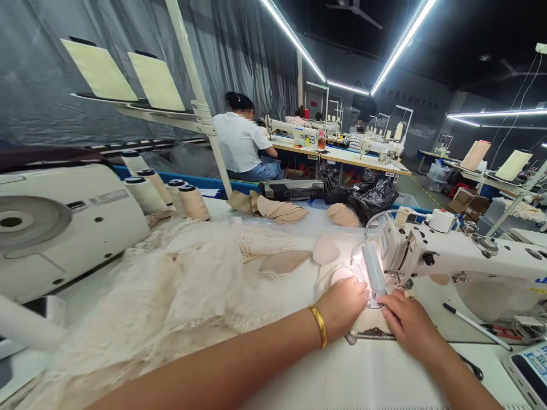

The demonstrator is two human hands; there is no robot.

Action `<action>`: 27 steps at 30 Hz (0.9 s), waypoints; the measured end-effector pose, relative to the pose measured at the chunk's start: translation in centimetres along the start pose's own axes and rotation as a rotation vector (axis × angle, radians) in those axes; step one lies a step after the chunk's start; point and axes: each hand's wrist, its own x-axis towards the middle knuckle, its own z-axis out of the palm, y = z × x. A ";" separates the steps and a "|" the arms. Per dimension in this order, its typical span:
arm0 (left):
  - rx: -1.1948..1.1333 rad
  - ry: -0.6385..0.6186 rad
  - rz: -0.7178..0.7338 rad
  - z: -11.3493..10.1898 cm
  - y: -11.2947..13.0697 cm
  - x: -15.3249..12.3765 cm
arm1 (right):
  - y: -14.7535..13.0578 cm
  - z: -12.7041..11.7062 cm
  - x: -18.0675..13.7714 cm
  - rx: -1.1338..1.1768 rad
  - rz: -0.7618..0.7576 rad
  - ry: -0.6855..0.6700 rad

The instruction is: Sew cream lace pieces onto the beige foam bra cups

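My left hand, a gold bangle on its wrist, is closed on pale fabric just left of the needle area of a white sewing machine. A rounded pale cup piece shows above its knuckles. Right of the needle area, my right hand has curled fingers close to the presser foot; what they pinch is hidden. Between the hands hangs a lit lamp tube, which covers part of the work. Beyond my left hand lie a loose beige cup and a flat beige piece with scalloped lace trim.
Cream lace fabric is heaped on the left. Thread cones and stacked beige cups stand behind. A second machine is at far left. A pen and control panel lie right. A co-worker sits ahead.
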 end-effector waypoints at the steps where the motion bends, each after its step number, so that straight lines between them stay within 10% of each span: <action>1: 0.024 -0.011 -0.022 0.5 0.5 0.2 | 0.1 0.1 0.0 0.001 0.000 0.007; 9: 0.096 0.035 -0.218 2.3 4.4 1.2 | 0.3 0.6 -0.2 0.019 -0.089 0.101; 16: -0.012 0.039 -0.164 -2.3 3.7 -7.8 | -3.8 0.2 0.6 0.210 -0.252 0.149; 21: -0.562 0.247 -0.448 -7.2 2.8 -14.8 | -7.8 -1.4 2.1 0.762 -0.051 -0.123; 27: -1.345 0.117 -0.692 -9.2 0.4 -17.7 | -11.1 -4.1 1.6 1.160 0.103 -0.353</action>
